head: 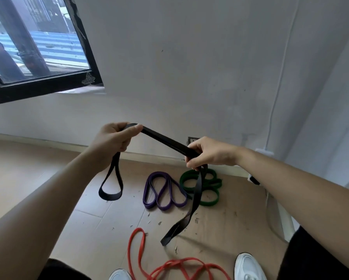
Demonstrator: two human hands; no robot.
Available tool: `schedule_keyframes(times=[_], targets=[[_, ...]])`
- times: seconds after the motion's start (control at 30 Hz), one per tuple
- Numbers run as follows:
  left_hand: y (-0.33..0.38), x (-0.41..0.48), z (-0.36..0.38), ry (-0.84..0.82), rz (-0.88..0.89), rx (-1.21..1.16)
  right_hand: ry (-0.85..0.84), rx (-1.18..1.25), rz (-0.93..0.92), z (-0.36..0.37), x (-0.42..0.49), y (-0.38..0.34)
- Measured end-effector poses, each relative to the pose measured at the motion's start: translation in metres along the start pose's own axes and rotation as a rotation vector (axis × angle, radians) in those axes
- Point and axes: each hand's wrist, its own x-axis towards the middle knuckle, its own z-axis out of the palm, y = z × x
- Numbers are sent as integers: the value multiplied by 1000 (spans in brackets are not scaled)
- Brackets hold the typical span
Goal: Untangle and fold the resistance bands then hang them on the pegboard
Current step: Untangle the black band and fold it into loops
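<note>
A black resistance band (165,140) stretches flat between my two hands at chest height. My left hand (114,138) grips one part of it, and a short loop hangs below that fist. My right hand (208,152) grips the other part, from which a longer twisted loop dangles toward the floor. On the floor beyond lie a purple band (163,191) in folds and a green band (209,183) in a heap beside it. A red band (141,251) sprawls loose near my feet. No pegboard is in view.
The wooden floor (38,168) carries small scraps of debris around the bands. My white shoes (248,266) stand at the bottom edge. A white wall (189,67) with a wall socket faces me, with a black-framed window (48,81) at upper left and a white cable at right.
</note>
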Motion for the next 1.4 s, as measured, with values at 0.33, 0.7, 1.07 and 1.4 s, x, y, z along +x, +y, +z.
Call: schedule_keyframes(times=[0.33, 0.7, 1.07, 1.4], targets=[[10, -2, -20, 192, 51, -194, 95, -79, 10, -12, -7, 4], [-30, -10, -81, 376, -124, 15, 83, 32, 165, -39, -18, 54], [-60, -21, -109, 425, -218, 55, 13, 343, 76, -50, -24, 32], [-63, -26, -114, 443, -175, 19, -6, 518, 106, -38, -14, 36]])
